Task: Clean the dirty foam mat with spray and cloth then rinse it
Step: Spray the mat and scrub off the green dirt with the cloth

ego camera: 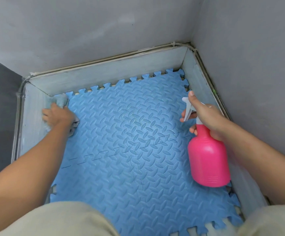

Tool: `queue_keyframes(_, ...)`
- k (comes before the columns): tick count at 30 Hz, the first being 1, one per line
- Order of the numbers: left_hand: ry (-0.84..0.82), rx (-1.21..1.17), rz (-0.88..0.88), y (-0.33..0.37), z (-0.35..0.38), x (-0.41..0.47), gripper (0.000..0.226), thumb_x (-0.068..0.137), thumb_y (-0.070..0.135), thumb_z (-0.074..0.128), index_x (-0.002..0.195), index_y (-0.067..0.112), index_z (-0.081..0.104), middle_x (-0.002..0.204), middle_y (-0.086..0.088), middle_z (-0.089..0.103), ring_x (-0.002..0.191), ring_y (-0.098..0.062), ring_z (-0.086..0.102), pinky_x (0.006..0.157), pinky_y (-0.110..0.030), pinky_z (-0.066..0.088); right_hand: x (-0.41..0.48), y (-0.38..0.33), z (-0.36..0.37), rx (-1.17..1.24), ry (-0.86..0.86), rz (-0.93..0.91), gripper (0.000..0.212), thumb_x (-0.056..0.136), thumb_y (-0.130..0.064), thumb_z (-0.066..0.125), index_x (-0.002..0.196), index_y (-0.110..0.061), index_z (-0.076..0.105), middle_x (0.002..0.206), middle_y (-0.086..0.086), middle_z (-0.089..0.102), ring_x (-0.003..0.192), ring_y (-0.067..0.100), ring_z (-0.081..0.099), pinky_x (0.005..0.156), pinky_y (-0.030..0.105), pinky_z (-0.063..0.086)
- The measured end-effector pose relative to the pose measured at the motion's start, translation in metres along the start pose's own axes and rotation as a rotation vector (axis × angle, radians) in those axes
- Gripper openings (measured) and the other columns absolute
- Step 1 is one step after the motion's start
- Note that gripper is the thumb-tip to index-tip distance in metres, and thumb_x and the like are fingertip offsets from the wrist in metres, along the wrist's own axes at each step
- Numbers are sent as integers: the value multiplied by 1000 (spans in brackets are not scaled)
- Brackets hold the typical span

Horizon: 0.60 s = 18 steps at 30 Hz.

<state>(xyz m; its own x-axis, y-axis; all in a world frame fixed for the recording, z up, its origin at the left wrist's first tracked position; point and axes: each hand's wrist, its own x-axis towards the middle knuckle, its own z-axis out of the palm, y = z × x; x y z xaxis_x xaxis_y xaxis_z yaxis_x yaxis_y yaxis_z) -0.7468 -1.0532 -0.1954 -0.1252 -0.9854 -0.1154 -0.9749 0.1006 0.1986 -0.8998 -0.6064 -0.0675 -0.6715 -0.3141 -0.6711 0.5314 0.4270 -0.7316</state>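
Note:
A blue interlocking foam mat (124, 133) with a raised leaf pattern covers the floor of a small walled corner. My left hand (58, 116) presses a pale blue-grey cloth (60, 101) onto the mat's far left corner, against the skirting. My right hand (204, 116) holds a pink spray bottle (208, 160) by its neck above the mat's right side. Its white trigger head (188, 108) points left over the mat, with fingers on the trigger.
Grey skirting boards (104, 72) and grey walls enclose the mat on the left, far and right sides. My knees in beige shorts (53, 220) are at the bottom edge, over the mat's near side.

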Motion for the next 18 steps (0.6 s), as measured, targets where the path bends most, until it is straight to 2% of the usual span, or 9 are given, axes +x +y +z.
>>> queue_keyframes(2,-18,13,71,6,-1,-5,49,94,38,53,133,10,49,139,-24,39,127,-44,40,108,-49,32,0,0,6,16,-20,7,62,86,-83,48,125,-39,68,106,17,76,46,25,53,47,27,47)
queue_keyframes(4,-15,-50,232,10,1,-18,51,92,40,54,132,9,52,133,-26,43,122,-46,45,106,-50,37,2,4,12,24,-55,15,61,86,-82,49,120,-35,70,105,20,76,46,25,52,46,27,46)
queue_keyframes(6,-58,-158,522,18,9,-52,47,94,36,57,133,9,56,125,-27,47,115,-44,49,102,-46,40,5,8,16,10,-90,31,62,86,-81,50,120,-33,70,105,21,76,46,26,53,48,28,47)
queue_keyframes(9,-247,-219,1004,39,21,-140,48,95,34,58,138,12,54,118,-18,50,111,-34,49,101,-42,40,8,9,15,9,-99,31,61,86,-80,51,122,-34,70,106,20,76,45,26,53,48,28,47)
queue_keyframes(11,-412,-198,1343,51,30,-201,50,95,34,57,140,12,52,113,-14,50,107,-30,50,99,-42,42,10,4,13,35,-83,13,59,87,-80,50,122,-37,69,106,20,76,44,25,52,48,28,47)
queue_keyframes(13,-482,-107,1602,57,41,-246,51,94,32,59,140,12,52,111,-13,51,104,-27,50,95,-37,42,12,-2,9,38,-68,-7,61,86,-81,49,122,-36,69,106,19,77,43,25,53,48,28,46)
queue_keyframes(15,-460,-71,1656,63,45,-259,49,92,29,61,138,14,54,109,-13,53,100,-27,51,90,-36,41,13,-6,6,24,-60,-13,64,85,-82,49,121,-33,71,104,17,77,43,25,53,48,28,47)
queue_keyframes(16,-426,-89,1604,68,47,-252,47,92,28,60,137,15,56,108,-13,54,98,-28,53,88,-38,43,13,-7,5,21,-59,-14,64,85,-82,49,120,-33,71,103,16,78,43,25,54,48,28,47)
queue_keyframes(18,-341,-101,1387,78,45,-217,43,94,35,52,133,18,59,107,-16,56,96,-34,55,84,-42,47,12,-6,3,22,-54,-16,62,86,-81,49,122,-34,70,104,16,77,43,25,54,47,27,47)
